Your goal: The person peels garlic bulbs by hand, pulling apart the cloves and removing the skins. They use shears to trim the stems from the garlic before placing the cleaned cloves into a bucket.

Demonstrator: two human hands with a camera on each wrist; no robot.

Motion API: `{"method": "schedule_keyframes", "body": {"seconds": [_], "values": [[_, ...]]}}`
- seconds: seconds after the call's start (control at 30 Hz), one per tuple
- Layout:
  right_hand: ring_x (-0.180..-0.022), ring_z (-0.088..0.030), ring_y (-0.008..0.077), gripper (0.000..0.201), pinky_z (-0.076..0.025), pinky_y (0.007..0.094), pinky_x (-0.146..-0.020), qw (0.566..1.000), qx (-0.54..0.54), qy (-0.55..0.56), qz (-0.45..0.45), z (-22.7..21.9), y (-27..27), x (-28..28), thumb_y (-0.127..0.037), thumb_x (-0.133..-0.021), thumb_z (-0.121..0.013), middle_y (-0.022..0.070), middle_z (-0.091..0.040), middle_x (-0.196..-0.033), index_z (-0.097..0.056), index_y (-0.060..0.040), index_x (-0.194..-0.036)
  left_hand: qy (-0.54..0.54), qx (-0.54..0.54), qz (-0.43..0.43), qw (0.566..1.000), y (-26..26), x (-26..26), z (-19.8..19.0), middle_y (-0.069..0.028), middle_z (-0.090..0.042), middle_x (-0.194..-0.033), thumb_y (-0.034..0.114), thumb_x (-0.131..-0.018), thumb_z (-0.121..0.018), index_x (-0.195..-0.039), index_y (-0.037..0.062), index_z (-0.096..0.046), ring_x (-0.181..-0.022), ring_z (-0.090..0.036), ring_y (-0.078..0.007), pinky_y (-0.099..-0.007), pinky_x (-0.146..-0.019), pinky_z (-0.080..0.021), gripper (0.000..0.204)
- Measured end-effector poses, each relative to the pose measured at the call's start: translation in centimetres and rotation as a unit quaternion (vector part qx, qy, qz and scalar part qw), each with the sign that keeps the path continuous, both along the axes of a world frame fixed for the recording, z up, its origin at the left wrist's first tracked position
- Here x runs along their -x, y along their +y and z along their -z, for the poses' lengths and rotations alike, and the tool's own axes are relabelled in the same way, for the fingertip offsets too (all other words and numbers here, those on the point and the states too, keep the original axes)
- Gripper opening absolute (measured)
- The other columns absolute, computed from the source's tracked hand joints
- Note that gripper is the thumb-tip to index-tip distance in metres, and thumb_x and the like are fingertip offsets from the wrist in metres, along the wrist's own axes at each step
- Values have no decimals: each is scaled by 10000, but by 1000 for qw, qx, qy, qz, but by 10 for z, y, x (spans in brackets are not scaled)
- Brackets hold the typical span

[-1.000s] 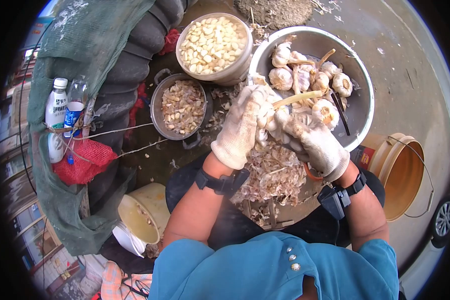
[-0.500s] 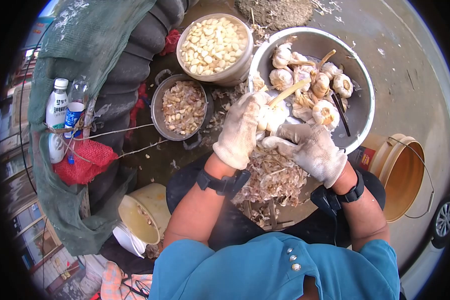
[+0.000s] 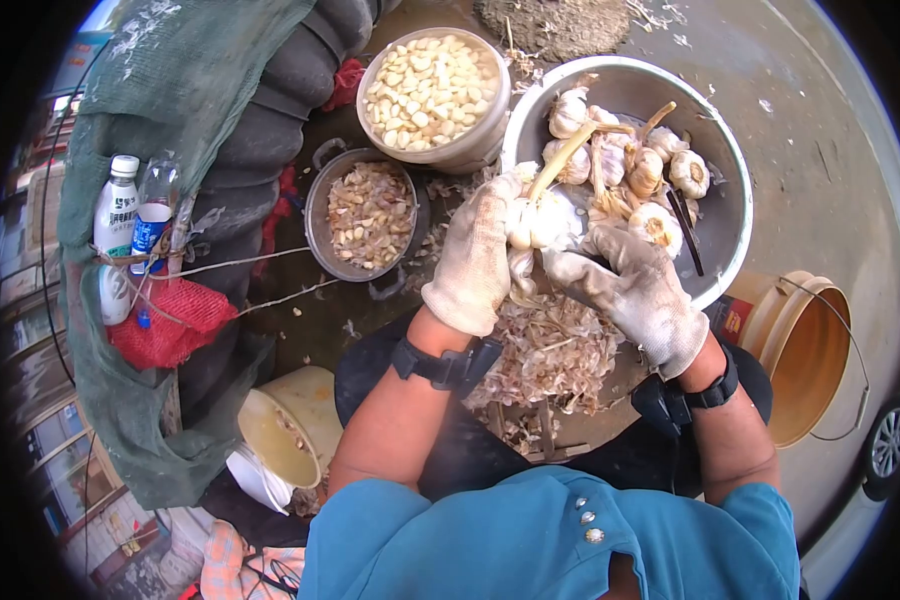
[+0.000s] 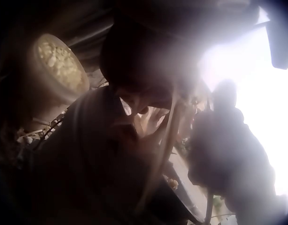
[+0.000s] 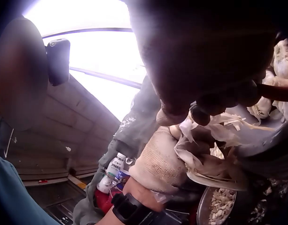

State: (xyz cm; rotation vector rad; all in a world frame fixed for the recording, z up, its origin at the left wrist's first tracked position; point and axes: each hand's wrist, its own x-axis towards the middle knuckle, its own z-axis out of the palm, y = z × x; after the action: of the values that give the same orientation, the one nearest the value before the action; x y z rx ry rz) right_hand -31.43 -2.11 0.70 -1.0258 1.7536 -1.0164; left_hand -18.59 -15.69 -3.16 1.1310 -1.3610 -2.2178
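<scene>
The left hand (image 3: 473, 262), in a pale knit glove, grips a garlic bulb (image 3: 542, 222) whose long stem (image 3: 560, 160) points up toward the basin. Loose skin hangs under the bulb. Just right of it, the gloved right hand (image 3: 642, 293) has its fingers bent and its thumb toward the bulb; whether it holds anything is unclear. Below both hands lies a heap of garlic skins (image 3: 545, 355). In the right wrist view, papery skin (image 5: 205, 161) hangs beside the left hand (image 5: 160, 161). The left wrist view is dark and blurred, with the stem (image 4: 168, 136) visible.
A metal basin (image 3: 738, 215) of garlic bulbs stands beyond the right hand. A bucket of peeled cloves (image 3: 432, 90) and a pot of cloves (image 3: 368, 215) are at the upper left. An orange-brown bucket (image 3: 810, 360) lies right; a pale bucket (image 3: 315, 420) is lower left.
The bulb's stem has swung from pointing right to more upright, and more of the white bulb shows. The right hand has drawn slightly away from the bulb.
</scene>
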Motion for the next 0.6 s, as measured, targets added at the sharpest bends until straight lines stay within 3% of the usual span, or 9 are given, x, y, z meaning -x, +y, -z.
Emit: {"method": "schedule_keyframes", "body": {"seconds": [0.03,0.13,0.17,0.23,0.37,0.43,0.6], "values": [[-935,-635,343,312,-496,401,-852,999,-1,48,25,22,8,-3,-242,-921,-614,204,-665,-1030,-651,-51,-1164,0,0,0,1000,0,0,0,-73,-653,-967,299,-1005,-433,-1187,-4,-571,-859,-624,-130,-263,-773,-515,380],[-1051,-593,346,299,-470,409,-907,991,42,128,17,27,12,-5,-213,-945,-554,212,-625,-1146,-635,-90,-1206,-1,38,38,999,1,-3,1,-17,-641,-832,368,-1018,-407,-1152,11,-592,-665,-556,-61,-207,-625,-472,423],[-1051,-593,346,299,-470,409,-907,991,42,128,17,29,13,-6,-213,-945,-554,212,-625,-1146,-635,-90,-1206,-1,38,38,999,2,-2,1,-17,-641,-832,368,-1018,-407,-1152,11,-592,-665,-556,-61,-207,-625,-472,423],[-1059,-569,350,291,-441,423,-941,982,28,184,-19,32,16,-7,-197,-962,-498,187,-607,-1181,-637,-123,-1207,-10,136,43,990,6,0,2,7,-606,-775,397,-1020,-402,-1164,26,-589,-595,-497,-44,-197,-556,-420,439],[-1023,-558,350,281,-415,448,-950,991,-31,129,-10,25,7,-7,-205,-972,-476,162,-607,-1161,-645,-130,-1183,-17,216,40,976,6,1,8,35,-564,-723,410,-1025,-402,-1186,29,-573,-560,-458,-32,-192,-519,-378,447],[-977,-559,353,267,-418,467,-917,990,-8,142,-20,26,6,-7,-202,-967,-480,146,-610,-1123,-651,-125,-1157,-13,271,90,958,-1,-2,17,42,-563,-733,415,-1024,-409,-1200,28,-554,-565,-452,-29,-194,-516,-373,449],[-933,-576,361,249,-447,470,-849,988,-30,147,-15,17,2,-8,-203,-944,-522,170,-631,-1005,-657,-79,-1112,-16,175,33,984,10,4,15,34,-559,-735,413,-1024,-409,-1190,36,-549,-563,-454,-30,-197,-513,-378,436]]}}
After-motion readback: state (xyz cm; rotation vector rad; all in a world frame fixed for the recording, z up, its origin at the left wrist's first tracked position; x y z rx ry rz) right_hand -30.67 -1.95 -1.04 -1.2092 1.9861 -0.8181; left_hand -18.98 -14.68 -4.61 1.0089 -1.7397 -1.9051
